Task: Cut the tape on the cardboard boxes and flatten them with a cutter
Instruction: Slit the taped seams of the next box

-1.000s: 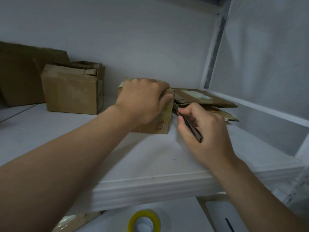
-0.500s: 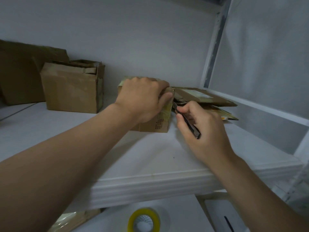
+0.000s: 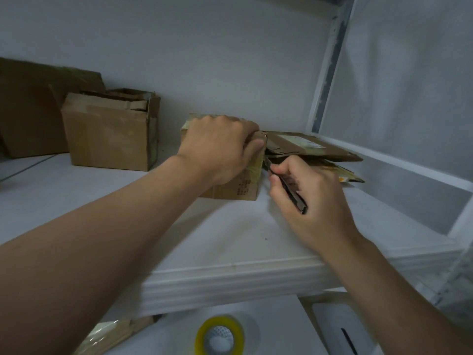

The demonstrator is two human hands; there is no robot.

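Observation:
A small taped cardboard box (image 3: 243,184) stands mid-shelf. My left hand (image 3: 220,149) grips its top, thumb curled over the right upper edge. My right hand (image 3: 307,196) holds a dark cutter (image 3: 291,190), whose tip is at the box's right side, just under my left thumb. The blade itself is hidden between box and hand.
A stack of flattened cardboard (image 3: 309,147) lies right behind the small box. A larger open box (image 3: 110,134) and another carton (image 3: 28,108) stand at the back left. The white shelf (image 3: 230,275) has a ribbed front edge. Below it lies a yellow tape roll (image 3: 218,334).
My right hand and the cutter have edged slightly up and closer to the box's right side. The left hand keeps its hold on the box.

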